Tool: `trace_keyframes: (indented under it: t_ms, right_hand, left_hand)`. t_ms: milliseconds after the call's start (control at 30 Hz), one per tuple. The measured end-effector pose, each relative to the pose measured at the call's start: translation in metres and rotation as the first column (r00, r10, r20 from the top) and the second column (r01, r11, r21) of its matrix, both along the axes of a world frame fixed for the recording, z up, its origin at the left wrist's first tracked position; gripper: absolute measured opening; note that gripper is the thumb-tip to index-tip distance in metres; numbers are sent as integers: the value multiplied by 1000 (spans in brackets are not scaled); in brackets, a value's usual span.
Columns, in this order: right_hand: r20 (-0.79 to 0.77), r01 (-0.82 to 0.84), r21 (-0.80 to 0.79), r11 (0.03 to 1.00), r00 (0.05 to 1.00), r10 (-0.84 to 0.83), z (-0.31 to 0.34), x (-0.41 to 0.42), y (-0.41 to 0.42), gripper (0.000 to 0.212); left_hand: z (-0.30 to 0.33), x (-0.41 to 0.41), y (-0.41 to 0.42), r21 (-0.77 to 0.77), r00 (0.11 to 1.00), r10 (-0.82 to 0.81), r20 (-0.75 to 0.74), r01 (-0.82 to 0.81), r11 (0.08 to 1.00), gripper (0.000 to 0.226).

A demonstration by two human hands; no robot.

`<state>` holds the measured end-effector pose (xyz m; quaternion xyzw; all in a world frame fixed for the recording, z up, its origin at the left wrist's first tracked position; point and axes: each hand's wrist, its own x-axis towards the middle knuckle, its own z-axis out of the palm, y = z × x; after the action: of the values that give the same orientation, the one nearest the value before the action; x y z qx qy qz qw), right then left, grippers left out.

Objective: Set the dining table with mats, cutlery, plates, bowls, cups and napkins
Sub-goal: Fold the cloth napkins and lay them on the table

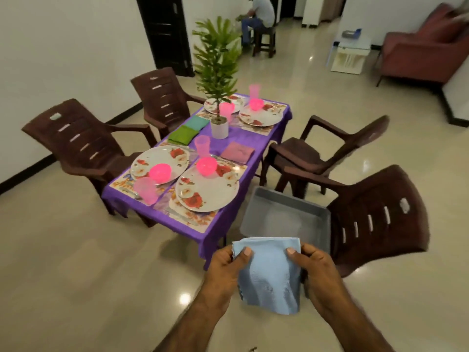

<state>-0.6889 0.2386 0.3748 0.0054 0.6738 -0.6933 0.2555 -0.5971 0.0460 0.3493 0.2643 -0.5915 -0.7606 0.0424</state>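
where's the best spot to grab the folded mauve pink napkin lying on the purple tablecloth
Probably pinch the folded mauve pink napkin by its near right edge, coming from the table's right side. It lies flat, apart from the pink tumbler and bowl, with bare purple tablecloth beside that edge.

A potted green leafy plant in a white cylindrical pot (219,128) stands at the middle of the purple tablecloth (243,138), with four dark brown slatted plastic armchairs (83,141) set around the table, two on each long side. A grey rectangular plastic tray (284,214) rests on the seat of the nearest right-hand armchair (375,219). Beyond, on the glossy beige tiled floor (76,262), stand a maroon upholstered armchair (421,52), a small white side table (351,53), a dark door (165,31), and a seated person on a dark wooden stool (265,40).
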Motion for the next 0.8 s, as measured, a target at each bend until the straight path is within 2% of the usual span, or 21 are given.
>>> trace_keyframes:
  t_ms: [100, 167, 267, 333, 433, 533, 633, 667, 800]
  right_hand:
    - [20, 150, 35, 988, 988, -151, -5, -10, 51, 49]
    - [8, 209, 107, 972, 977, -211, -10, -17, 82, 55]
    - [-75, 274, 150, 950, 961, -265, -19, -22, 116, 47]
    - [-102, 342, 138, 929, 938, -330, -25, -28, 133, 38]
    - [-54, 449, 137, 883, 893, -446, -35, -40, 153, 24]
    - [-30, 499, 148, 854, 865, -500, -40, -63, 178, 24]
    - [-49, 579, 147, 802, 814, -578, -34, -95, 209, 23]
    - [-55, 604, 141, 785, 796, -603, -30, -105, 218, 22]
    - [-46, 687, 97, 720, 725, -687, -22, -133, 263, 21]
  left_hand:
    - [-7, -23, 55, 58, 995, -98, -26, 99, 993, 31]
    - [-7, -37, 88, 63, 984, -179, -8, 179, 982, 35]
    - [0, -58, 122, 35, 970, -222, 98, 219, 975, 37]
    - [-5, -78, 140, 19, 953, -257, 161, 257, 966, 47]
    - [-15, -108, 161, -4, 934, -287, 213, 294, 956, 62]
    - [-23, -145, 179, 16, 928, -312, 204, 315, 949, 59]
    - [-28, -189, 201, 67, 924, -352, 146, 346, 936, 87]
    - [-27, -202, 209, 82, 917, -379, 126, 371, 925, 88]
    - [-18, -252, 254, 76, 870, -484, 91, 479, 875, 58]
